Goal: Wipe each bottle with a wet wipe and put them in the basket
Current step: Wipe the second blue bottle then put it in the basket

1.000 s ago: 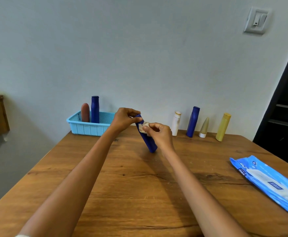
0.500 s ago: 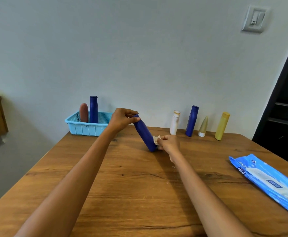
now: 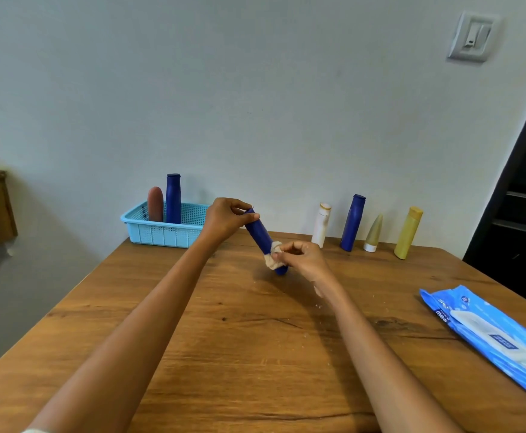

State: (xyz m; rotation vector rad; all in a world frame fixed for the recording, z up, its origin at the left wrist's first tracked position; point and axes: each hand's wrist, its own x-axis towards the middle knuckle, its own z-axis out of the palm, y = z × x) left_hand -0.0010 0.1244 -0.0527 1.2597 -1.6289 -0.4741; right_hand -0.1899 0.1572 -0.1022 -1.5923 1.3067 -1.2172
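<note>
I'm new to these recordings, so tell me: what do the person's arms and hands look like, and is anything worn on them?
Both forearms are bare along all that shows. The left hand and right hand are bare too: no gloves, and no rings, watch or bracelet that I can make out. Only a sliver of pale cloth, perhaps a sleeve, shows at the bottom edge by the left arm.

Bright, even daylight, soft. Light source appears to be at 3 o'clock: shadows fall toward 9 o'clock. Basket (image 3: 161, 232) casts faint shadow on wall (image 3: 255, 89) at its 9 o'clock side. Forearm shadows soft on tabletop (image 3: 255, 354). Mild sheen on wipes pack (image 3: 486, 332). Wide-angle bowing at edges: doorway (image 3: 524, 182) at 3 o'clock leans. Focus sharp at centre; slight softness at frame corners.
</note>
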